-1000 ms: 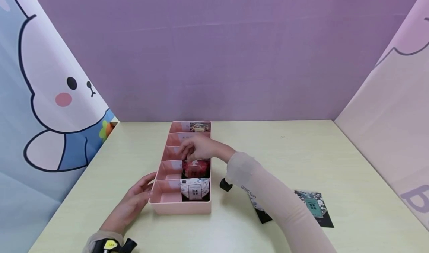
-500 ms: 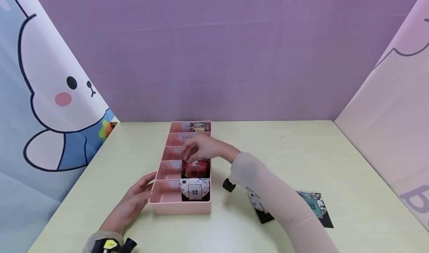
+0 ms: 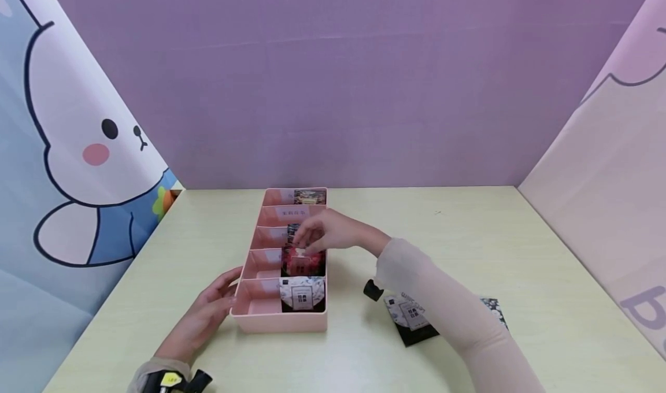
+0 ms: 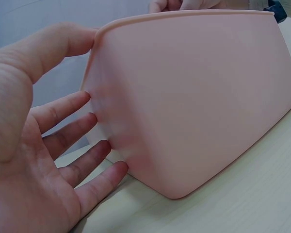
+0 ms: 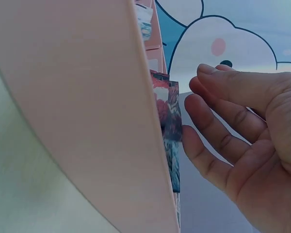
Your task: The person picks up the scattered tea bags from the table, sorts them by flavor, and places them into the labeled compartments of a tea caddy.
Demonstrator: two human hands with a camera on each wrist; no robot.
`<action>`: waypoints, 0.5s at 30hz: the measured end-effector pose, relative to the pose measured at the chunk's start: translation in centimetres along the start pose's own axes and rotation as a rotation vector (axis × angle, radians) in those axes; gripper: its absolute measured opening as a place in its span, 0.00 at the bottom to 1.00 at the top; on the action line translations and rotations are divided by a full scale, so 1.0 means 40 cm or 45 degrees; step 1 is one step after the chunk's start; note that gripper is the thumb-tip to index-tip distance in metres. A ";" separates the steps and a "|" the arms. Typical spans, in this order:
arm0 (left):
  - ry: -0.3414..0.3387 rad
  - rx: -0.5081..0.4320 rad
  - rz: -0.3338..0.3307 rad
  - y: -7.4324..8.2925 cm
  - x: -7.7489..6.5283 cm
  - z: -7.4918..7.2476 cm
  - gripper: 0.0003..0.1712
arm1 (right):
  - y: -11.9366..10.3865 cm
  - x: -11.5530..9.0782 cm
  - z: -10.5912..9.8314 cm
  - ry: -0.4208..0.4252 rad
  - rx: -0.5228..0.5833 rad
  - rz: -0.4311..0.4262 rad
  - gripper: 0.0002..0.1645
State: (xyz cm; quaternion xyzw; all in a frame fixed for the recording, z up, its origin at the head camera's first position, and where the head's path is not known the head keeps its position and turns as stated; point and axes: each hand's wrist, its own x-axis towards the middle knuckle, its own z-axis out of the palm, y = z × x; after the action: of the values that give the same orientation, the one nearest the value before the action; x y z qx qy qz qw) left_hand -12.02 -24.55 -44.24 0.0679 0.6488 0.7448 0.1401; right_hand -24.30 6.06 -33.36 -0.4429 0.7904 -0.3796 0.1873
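A long pink divided box [image 3: 279, 323] stands lengthwise on the table. My left hand [image 3: 208, 306] touches its near left corner; in the left wrist view the thumb lies at the rim and the spread fingertips are against the wall. My right hand [image 3: 338, 231] is over the box's middle, fingers loosely bent with nothing between them. Below it stands a red floral packet [image 3: 296, 264], and a dark packet [image 3: 292, 231] shows in the compartment behind. The right wrist view has the fingertips [image 5: 190, 136] right beside the dark packet's edge. A white floral packet [image 3: 303, 293] fills the nearest compartment's right side.
Another packet [image 3: 310, 196] stands in the farthest compartment. On the table right of the box lie a white-and-black floral packet [image 3: 411, 315] and one more packet [image 3: 496, 309], partly hidden by the right sleeve [image 3: 458, 312]. A purple backdrop [image 3: 364, 92] rises behind the table.
My right hand has drawn back to the right, away from the middle compartment, uncovering the dark packet there. The left hand and the box have stayed put.
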 end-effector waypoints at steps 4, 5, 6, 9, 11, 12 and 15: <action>0.000 -0.008 0.025 -0.003 0.001 -0.001 0.30 | 0.006 -0.025 0.003 0.034 0.003 0.040 0.14; 0.000 -0.008 0.033 -0.003 0.001 -0.001 0.30 | 0.008 -0.031 0.005 0.047 0.011 0.048 0.14; 0.001 -0.007 0.038 -0.003 0.001 0.000 0.31 | 0.011 -0.038 0.006 0.061 0.020 0.053 0.14; 0.005 -0.003 0.032 -0.004 0.001 0.001 0.31 | 0.021 -0.058 0.009 0.119 0.015 0.052 0.14; 0.008 0.005 0.025 -0.004 0.002 0.002 0.32 | 0.028 -0.073 0.009 0.163 0.013 0.048 0.14; 0.009 0.008 0.021 -0.004 0.002 0.002 0.32 | 0.032 -0.081 0.008 0.188 0.009 0.044 0.13; 0.011 0.010 0.019 -0.003 0.002 0.003 0.32 | 0.045 -0.104 0.003 0.253 0.011 0.034 0.14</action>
State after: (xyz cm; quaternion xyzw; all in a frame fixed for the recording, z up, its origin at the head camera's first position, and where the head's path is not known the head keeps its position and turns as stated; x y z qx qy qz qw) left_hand -12.06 -24.37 -44.36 0.0701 0.6518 0.7436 0.1316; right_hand -22.99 10.08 -34.99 -0.3918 0.8092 -0.4225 0.1150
